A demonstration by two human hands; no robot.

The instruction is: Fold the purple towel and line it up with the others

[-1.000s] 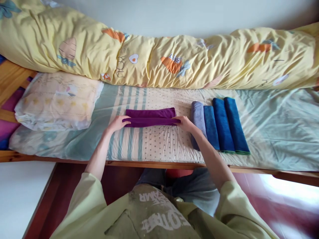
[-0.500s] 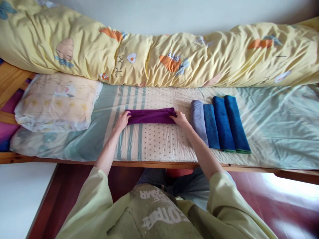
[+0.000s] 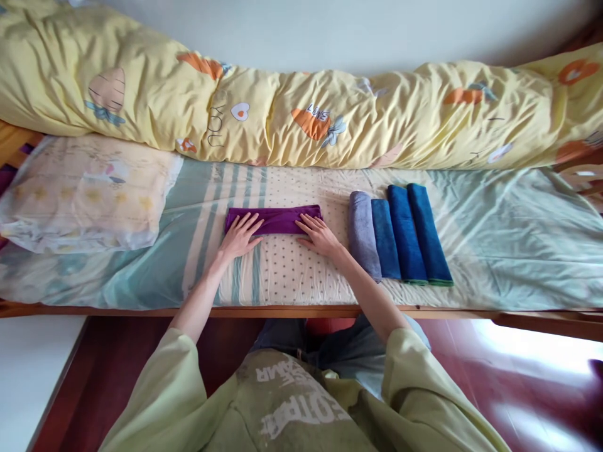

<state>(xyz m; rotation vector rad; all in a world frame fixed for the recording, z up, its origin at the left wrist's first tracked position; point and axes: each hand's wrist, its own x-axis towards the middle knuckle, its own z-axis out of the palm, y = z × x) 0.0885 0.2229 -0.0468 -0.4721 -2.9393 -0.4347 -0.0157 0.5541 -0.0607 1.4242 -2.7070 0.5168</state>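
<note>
A purple towel (image 3: 279,221), folded into a long narrow strip, lies crosswise on the bed sheet (image 3: 292,270). My left hand (image 3: 239,237) rests on its left end, fingers spread over the cloth. On the right end lies my right hand (image 3: 318,235), its fingers likewise stretched out flat. To the right, side by side, are a grey-purple folded towel (image 3: 363,235), a shorter blue towel (image 3: 386,238) and two longer dark blue towels (image 3: 407,233), all in narrow folds.
Along the wall runs a rolled yellow quilt (image 3: 348,119) with carrot prints. A pale pillow (image 3: 89,194) in a clear wrapper sits at the left. The bed's wooden edge (image 3: 292,311) passes in front of my body.
Both hands have let go of the towel's ends and now lie flat on top of it, fingers spread. The view has shifted slightly to the right.
</note>
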